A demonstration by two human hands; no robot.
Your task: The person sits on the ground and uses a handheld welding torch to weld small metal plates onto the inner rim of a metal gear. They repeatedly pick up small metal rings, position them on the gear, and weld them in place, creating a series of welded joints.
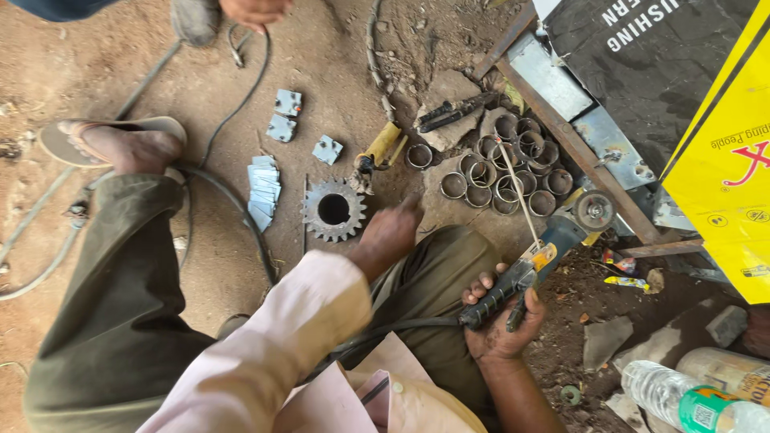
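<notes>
Here an angle grinder (553, 240) was clamped in the right hand (501, 321), right of the toothed gear (334, 210) which the left hand (389, 236) neared, fingers loosely apart; a slip might have brought its disc against them.

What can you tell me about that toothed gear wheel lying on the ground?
The gear wheel is a round, dark grey metal sprocket with blunt teeth all around its rim and a large round hole through the middle. It looks worn and dusty. It lies flat on the dirt ground, just beside the left hand, whose fingers reach near it.
</notes>
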